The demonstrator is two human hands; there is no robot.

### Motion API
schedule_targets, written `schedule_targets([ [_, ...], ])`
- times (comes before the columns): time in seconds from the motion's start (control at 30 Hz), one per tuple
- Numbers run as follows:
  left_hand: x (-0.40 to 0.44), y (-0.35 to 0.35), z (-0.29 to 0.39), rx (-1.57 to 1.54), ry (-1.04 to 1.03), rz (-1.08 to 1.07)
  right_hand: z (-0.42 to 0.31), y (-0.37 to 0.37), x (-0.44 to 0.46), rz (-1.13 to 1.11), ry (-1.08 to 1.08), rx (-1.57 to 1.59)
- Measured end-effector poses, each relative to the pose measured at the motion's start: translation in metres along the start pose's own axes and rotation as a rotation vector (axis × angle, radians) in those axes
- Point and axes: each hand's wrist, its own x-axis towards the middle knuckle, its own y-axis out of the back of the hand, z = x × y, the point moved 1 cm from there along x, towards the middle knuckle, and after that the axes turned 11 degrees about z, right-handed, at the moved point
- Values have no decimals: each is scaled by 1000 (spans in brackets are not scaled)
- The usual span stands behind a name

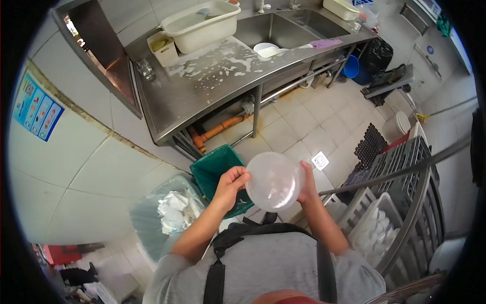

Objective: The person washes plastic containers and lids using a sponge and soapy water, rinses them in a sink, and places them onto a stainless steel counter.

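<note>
A round translucent plastic container or lid [274, 182] is held between my two hands, in front of my chest. On its left edge, my left hand [232, 187] grips with thumb and fingers. My right hand [307, 183] holds the right edge, its fingers partly hidden behind the plastic. Below my left hand stands a green bin [213, 167], and to its left is a grey lined bin [147, 223] with crumpled white paper [174, 209] in it.
A steel counter [202, 99] with foam runs across the top, carrying a large white tub [202, 28], a small box [163, 49] and a glass [145, 69]. The sink [258, 30] lies beyond. A rack [420, 202] with crates stands at the right.
</note>
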Motion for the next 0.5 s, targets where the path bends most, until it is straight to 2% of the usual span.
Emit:
schedule_targets([
  [0.07,-20,10,26,-60,-25,101,14,-17,7,12,-146,160],
  [0.1,57,-92,22,-186,-110,37,-112,19,42,23,-95,24],
  [0.17,65,-99,44,-142,-234,60,-119,19,75,-30,-114,111],
  [0.2,67,-104,59,-129,-303,71,-122,10,83,-39,-56,-2],
  [0.23,78,-113,66,-139,-316,82,-138,3,97,-151,-120,66],
  [0.3,104,-124,82,-127,-374,73,-163,-1,115,-216,-106,130],
  [0.43,177,-148,107,-379,-217,155,-228,16,152,-126,1,95],
  [0.5,219,-144,124,-444,-240,108,-277,21,168,-292,73,132],
])
